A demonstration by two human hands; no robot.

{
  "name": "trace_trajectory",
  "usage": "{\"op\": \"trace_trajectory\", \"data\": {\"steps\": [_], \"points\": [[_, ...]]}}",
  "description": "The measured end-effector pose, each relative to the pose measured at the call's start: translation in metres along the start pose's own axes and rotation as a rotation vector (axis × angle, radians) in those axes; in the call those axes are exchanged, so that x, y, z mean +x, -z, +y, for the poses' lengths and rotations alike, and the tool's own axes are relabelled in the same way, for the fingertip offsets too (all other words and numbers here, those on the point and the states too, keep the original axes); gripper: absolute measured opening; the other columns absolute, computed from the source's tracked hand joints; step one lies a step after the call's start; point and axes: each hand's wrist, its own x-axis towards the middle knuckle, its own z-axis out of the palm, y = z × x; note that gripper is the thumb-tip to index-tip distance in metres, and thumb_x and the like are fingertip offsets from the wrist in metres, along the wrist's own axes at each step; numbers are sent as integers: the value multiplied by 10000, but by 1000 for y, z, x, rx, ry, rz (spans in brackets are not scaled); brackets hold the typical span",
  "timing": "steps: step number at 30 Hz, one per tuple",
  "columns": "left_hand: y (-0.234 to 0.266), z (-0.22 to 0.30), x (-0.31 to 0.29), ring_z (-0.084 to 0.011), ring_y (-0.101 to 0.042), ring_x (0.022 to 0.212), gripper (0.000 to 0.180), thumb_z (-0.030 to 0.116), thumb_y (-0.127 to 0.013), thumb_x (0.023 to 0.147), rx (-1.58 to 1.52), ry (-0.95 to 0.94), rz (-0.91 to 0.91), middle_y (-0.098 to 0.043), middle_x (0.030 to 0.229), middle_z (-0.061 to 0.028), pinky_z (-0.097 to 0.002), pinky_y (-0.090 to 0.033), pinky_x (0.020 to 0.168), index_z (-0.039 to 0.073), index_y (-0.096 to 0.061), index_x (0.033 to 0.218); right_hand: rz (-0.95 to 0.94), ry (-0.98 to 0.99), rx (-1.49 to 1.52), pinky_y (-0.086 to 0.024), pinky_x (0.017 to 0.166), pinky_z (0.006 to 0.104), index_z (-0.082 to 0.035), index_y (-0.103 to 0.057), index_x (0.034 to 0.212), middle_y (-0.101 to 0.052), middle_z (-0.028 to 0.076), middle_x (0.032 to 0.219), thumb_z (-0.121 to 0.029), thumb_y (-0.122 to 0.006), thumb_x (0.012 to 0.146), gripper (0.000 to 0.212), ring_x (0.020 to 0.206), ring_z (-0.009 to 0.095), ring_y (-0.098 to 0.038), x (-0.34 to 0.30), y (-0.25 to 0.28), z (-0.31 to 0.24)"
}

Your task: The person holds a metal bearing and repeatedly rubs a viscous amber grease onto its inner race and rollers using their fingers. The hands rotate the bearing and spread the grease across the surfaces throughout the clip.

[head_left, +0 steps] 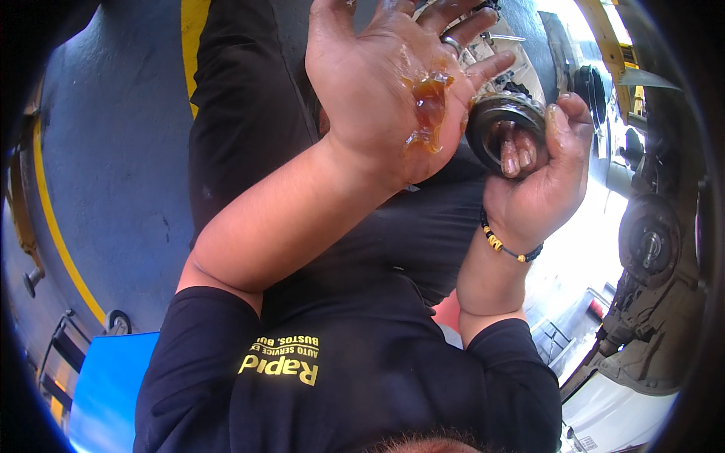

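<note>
My left hand (366,94) is raised palm up, fingers stretched and spread, with a ring on one finger. A thick smear of amber grease (430,113) lies on its palm. My right hand (540,189) grips a dark, ring-shaped wheel bearing (479,134), with fingers through its centre hole and the thumb outside. The bearing is tilted, its edge close against the little-finger side of my left palm; whether they touch I cannot tell. Grease shines on the fingers of both hands. A beaded bracelet (495,241) circles my right wrist.
A brake disc and hub (649,238) stand at the right beside a white vehicle panel (619,408). Yellow lines cross the blue floor (113,151) at left. A blue flat surface (113,385) and a wheeled frame (64,340) are at lower left. Metal parts lie beyond my hands.
</note>
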Motion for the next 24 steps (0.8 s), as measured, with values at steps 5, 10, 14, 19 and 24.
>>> {"op": "trace_trajectory", "data": {"steps": [5,10,14,19,24], "points": [[-3,0,-1,-352,-362,1389,810,718,-398,971,106,8,-58,-391,1440,-222,-566,-220,1220,60,-415,1443,-168,-69,42,-440,527,209,-39,-512,1220,-617,86,859,-57,-571,941,286,561,98,-538,-12,0,-9],[-1,9,2,-365,-343,1397,874,728,-395,965,225,8,-180,-375,1466,-229,-553,-204,1225,51,-350,1516,-306,-115,31,-394,466,194,-41,-517,1252,-663,154,900,-83,-529,948,308,488,85,-480,-25,12,-5],[2,7,1,-372,-311,1428,897,737,-375,966,172,-12,-171,-356,1497,-236,-539,-188,1234,49,-331,1541,-102,-13,13,-427,495,199,-76,-483,1221,-597,70,811,-41,-629,895,359,512,75,-502,-6,6,-6],[7,0,2,-376,-264,1476,943,777,-349,949,145,42,-193,-320,1546,-243,-565,-143,1242,59,-324,1559,-179,99,-14,-437,495,198,-59,-504,1246,-656,135,893,-28,-608,888,374,525,102,-540,-3,2,-6],[-14,6,-2,-384,-166,1527,989,814,-315,932,312,-10,-178,-234,1608,-262,-586,-54,1258,83,-273,1596,-277,10,-80,-431,476,189,-59,-483,1270,-678,156,922,-44,-595,882,404,516,110,-557,-17,12,-6]]}}
